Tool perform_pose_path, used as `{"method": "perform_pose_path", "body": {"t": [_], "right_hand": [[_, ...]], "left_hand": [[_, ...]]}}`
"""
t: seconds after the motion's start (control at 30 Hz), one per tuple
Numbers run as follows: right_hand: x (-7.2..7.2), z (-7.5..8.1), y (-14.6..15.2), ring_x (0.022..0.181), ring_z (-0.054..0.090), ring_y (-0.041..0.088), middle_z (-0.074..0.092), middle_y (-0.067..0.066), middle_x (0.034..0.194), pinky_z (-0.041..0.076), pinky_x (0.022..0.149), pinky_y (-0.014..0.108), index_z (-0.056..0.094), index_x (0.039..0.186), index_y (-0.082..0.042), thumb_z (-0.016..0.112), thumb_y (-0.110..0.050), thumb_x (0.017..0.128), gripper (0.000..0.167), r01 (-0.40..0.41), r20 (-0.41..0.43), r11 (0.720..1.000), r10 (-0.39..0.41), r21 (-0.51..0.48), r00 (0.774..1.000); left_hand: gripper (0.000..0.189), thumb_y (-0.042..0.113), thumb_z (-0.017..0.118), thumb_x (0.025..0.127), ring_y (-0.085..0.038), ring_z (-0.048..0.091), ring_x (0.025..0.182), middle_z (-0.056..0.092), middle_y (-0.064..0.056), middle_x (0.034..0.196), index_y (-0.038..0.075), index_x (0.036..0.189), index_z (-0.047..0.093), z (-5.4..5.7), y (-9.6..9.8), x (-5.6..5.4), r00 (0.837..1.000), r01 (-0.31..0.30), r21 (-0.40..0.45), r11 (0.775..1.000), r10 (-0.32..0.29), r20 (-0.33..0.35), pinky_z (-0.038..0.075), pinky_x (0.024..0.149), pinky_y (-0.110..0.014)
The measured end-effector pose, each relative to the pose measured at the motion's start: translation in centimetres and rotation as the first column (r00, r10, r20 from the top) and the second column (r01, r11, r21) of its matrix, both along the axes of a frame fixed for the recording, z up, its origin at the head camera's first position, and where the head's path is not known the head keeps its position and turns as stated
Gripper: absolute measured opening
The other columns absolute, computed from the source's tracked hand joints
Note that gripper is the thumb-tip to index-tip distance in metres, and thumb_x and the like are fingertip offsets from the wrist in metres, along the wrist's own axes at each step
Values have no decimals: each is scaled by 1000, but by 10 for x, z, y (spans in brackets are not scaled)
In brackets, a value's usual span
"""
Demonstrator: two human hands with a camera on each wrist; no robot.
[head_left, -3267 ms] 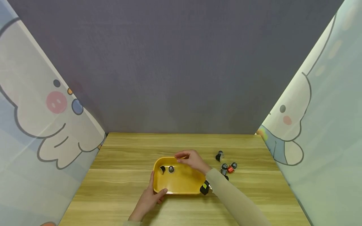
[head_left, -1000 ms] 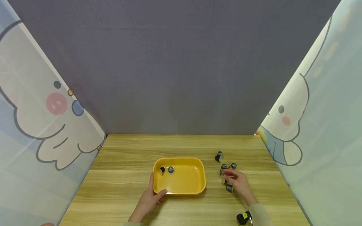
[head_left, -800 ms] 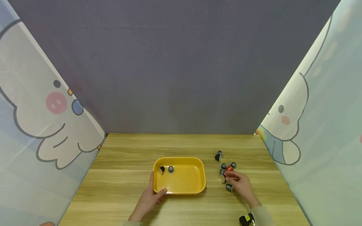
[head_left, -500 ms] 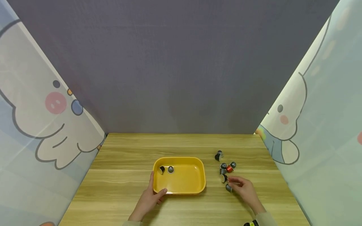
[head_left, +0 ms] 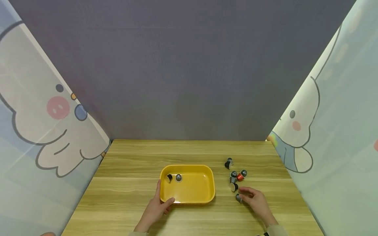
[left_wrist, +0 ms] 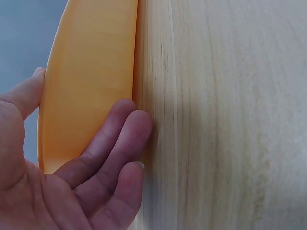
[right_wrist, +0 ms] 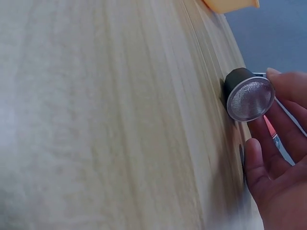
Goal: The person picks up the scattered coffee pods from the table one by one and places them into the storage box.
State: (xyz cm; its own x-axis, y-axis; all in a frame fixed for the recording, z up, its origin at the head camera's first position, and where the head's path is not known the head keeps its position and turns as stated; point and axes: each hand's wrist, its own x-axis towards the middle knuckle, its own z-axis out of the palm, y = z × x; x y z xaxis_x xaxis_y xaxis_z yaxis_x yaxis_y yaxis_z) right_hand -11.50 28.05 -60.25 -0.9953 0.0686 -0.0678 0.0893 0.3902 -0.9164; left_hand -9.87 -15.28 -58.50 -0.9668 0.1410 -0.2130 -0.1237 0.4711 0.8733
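My left hand (head_left: 156, 207) holds the yellow tray (head_left: 189, 201) by its near left corner. In the left wrist view its thumb is at the rim and the curled fingers (left_wrist: 129, 127) lie along the outer wall. Two coffee capsules, one black (head_left: 169, 177) and one grey (head_left: 178, 178), are inside the tray. My right hand (head_left: 256, 201) is low over the table, fingers apart, beside a dark grey coffee capsule (right_wrist: 250, 98). That capsule lies on its side, silvery lid toward the right wrist camera, with fingertips close to its rim.
Beyond the right hand lie a black capsule with a pale lid (head_left: 234, 187), a red capsule (head_left: 240, 177) and several grey ones (head_left: 233, 177). Farther back are two dark capsules (head_left: 228, 164). A grey panel (head_left: 189, 82) rises behind the wooden table (head_left: 133, 164).
My right hand has gone from over the tray to the capsules on the right, then down toward the nearest one. My left hand keeps its hold on the tray.
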Motion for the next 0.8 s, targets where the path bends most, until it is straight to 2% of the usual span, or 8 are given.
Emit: {"method": "perform_pose_path", "body": {"t": [0.23, 0.47, 0.8], "right_hand": [[2, -3, 0, 91, 68, 13, 71, 15, 108, 54, 76, 25, 71, 113, 2, 80, -7, 83, 33, -26, 10, 999, 25, 28, 1000], [6, -1, -1, 89, 67, 13, 71, 10, 107, 54, 73, 24, 73, 112, -2, 82, -8, 82, 32, -48, 42, 992, 43, 115, 998], [10, 1, -1, 94, 70, 25, 68, 20, 109, 56, 75, 27, 69, 115, 7, 78, 2, 83, 34, -54, 57, 998, 52, 20, 997]], "left_hand": [[105, 43, 66, 96, -18, 64, 59, 66, -4, 69, 16, 159, -13, -2, -1, 0, 1000, -2, 6, 1000, 2, 0, 50, 57, -33], [105, 43, 66, 95, -19, 64, 59, 66, -4, 69, 15, 159, -13, -2, -2, 0, 1000, -1, 8, 1000, 1, 11, 51, 57, -33], [105, 43, 67, 95, -18, 63, 57, 65, -3, 67, 15, 160, -10, -4, 0, 1, 1000, -10, -15, 1000, 10, -8, 49, 57, -33]]}}
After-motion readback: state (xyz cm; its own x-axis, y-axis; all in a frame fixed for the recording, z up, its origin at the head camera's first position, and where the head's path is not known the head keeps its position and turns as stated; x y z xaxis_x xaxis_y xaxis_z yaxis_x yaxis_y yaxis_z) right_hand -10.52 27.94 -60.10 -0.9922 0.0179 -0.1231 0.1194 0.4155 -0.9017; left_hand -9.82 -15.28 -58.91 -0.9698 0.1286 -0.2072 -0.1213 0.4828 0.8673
